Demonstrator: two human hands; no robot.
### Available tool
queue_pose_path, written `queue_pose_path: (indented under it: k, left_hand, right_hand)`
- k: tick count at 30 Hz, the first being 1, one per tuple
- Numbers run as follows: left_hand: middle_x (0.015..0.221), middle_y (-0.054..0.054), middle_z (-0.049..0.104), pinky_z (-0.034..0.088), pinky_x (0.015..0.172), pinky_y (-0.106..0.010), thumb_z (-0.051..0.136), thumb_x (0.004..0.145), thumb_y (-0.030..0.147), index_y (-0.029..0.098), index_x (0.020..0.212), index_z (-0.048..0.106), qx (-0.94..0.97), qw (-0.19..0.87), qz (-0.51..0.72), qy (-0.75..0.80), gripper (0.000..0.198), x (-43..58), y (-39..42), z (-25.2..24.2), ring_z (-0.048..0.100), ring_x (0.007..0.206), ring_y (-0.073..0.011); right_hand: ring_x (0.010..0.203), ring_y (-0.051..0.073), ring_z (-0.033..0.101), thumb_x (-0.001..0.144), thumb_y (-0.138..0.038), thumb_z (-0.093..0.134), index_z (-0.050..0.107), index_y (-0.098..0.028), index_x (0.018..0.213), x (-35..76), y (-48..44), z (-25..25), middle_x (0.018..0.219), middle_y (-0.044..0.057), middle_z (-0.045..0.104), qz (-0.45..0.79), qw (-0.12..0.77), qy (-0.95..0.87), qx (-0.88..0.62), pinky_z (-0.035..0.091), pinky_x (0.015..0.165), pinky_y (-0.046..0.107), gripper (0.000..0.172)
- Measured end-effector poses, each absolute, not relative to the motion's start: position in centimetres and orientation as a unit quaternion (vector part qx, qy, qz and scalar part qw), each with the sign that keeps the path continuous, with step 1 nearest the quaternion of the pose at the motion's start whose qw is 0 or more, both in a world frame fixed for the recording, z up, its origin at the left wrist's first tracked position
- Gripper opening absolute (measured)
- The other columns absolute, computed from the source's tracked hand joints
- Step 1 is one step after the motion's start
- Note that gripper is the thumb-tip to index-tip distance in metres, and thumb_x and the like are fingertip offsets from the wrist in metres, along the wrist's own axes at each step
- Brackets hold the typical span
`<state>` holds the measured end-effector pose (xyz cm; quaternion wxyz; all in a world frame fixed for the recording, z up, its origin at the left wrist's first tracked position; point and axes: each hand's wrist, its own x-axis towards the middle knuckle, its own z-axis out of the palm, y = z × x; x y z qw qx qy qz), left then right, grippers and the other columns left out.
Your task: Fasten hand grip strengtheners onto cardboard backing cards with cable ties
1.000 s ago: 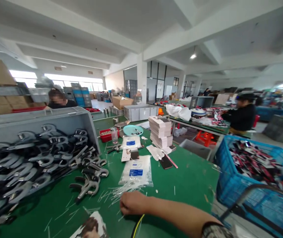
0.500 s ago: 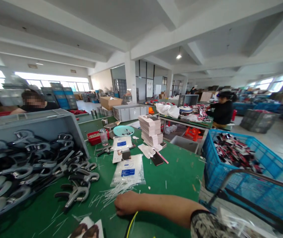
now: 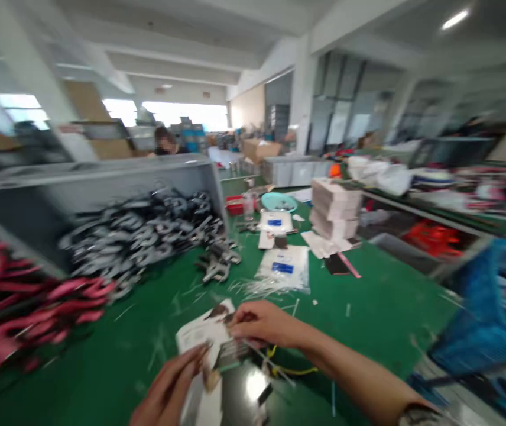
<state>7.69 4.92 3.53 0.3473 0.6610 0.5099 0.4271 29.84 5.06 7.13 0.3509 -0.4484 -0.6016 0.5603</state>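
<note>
well, far left sit curved pink-and-black plastic grips (image 3: 35, 307). next, my left hand (image 3: 166, 384) touches a thin, printed white paper card (image 3: 194, 335), but blur hides if its fingers pinch. the card is between my hands, light and bendy, i think, and easy to crease, so hold it softly by the edges. my right hand (image 3: 267, 322) has fingers curled at its right edge; i can't tell what they clamp.
</note>
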Motion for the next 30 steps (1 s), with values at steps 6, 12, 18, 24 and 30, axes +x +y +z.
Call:
queue_pose_path:
  k: [6,12,18,24,30]
  left_hand:
    - [0.104,-0.011,0.075,0.054,0.082,-0.032,0.068,0.081,0.035,0.015,0.110,0.072,0.460,0.594,0.442,0.490,0.035,6.3,3.9,5.3,0.069,0.088,-0.0207]
    - [0.079,-0.006,0.073,0.051,0.073,-0.028,0.068,0.083,0.035,0.013,0.100,0.074,0.437,0.613,0.469,0.463,0.028,6.3,3.2,5.3,0.065,0.068,-0.0146]
    - [0.070,-0.002,0.067,0.049,0.069,-0.025,0.069,0.082,0.034,0.014,0.092,0.073,0.486,0.578,0.448,0.479,0.022,6.1,2.8,5.4,0.061,0.067,-0.0138]
    - [0.080,-0.004,0.068,0.047,0.073,-0.026,0.061,0.088,0.030,0.018,0.083,0.071,0.595,0.459,0.413,0.515,0.017,5.5,2.1,5.5,0.060,0.076,-0.0160]
    - [0.080,-0.003,0.070,0.046,0.072,-0.025,0.064,0.086,0.032,0.020,0.083,0.072,0.634,0.437,0.367,0.521,0.015,4.9,1.2,5.8,0.062,0.076,-0.0166]
  right_hand:
    - [0.039,0.004,0.030,0.085,-0.045,0.067,0.061,-0.016,0.080,26.9,4.6,6.4,0.048,-0.008,0.045,0.738,0.303,-0.464,-0.385,0.019,0.040,0.019,0.030]
    - [0.039,0.005,0.029,0.082,-0.046,0.070,0.062,-0.015,0.078,25.0,5.0,6.3,0.047,-0.008,0.044,0.756,0.271,-0.460,-0.379,0.018,0.040,0.019,0.033]
    - [0.042,0.005,0.033,0.081,-0.045,0.071,0.061,-0.015,0.077,24.5,5.4,6.1,0.052,-0.007,0.050,0.736,0.270,-0.478,-0.396,0.018,0.041,0.020,0.032]
    - [0.046,0.005,0.033,0.080,-0.046,0.071,0.059,-0.017,0.078,24.3,5.4,6.3,0.062,-0.005,0.057,0.723,0.259,-0.504,-0.396,0.020,0.042,0.020,0.032]
    - [0.052,0.007,0.040,0.077,-0.041,0.075,0.061,-0.017,0.076,24.2,5.3,6.0,0.062,-0.004,0.055,0.681,0.227,-0.553,-0.423,0.026,0.046,0.019,0.028]
